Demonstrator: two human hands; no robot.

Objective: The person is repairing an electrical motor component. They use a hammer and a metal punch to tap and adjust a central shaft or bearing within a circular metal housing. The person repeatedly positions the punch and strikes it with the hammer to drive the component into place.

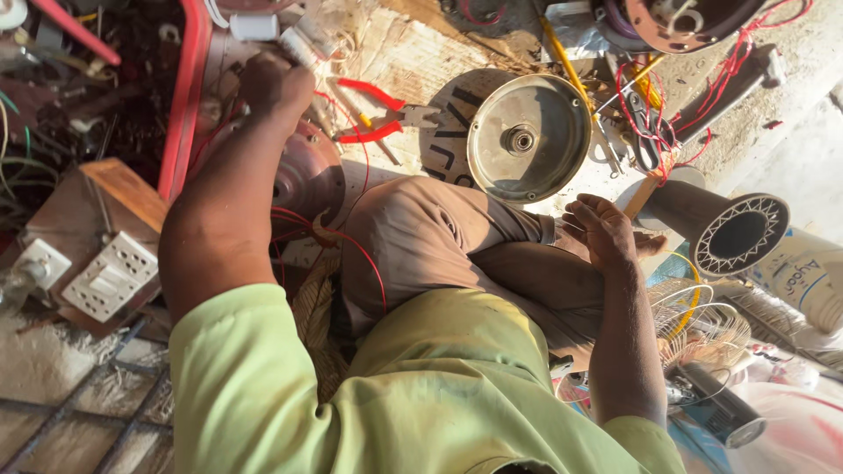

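Here, upper left of the frame, my left hand [274, 85] is reaching past the reddish motor housing [307, 175], fingers curled, grip hidden; it's looking heavy, rigid, best taken by its rim. My right hand [601, 230] is resting loosely open on my knee [421, 228].

The round grey metal motor cover [528, 138] looks dull and scuffed, with a brighter steel bearing at its centre. The red-handled pliers [379, 114] have glossy plastic grips and bare metal jaws. The white wall switch plates [110, 276] are smooth plastic on a rough wooden board [123, 189]. The lime-green shirt [421, 386] is matt woven cloth.
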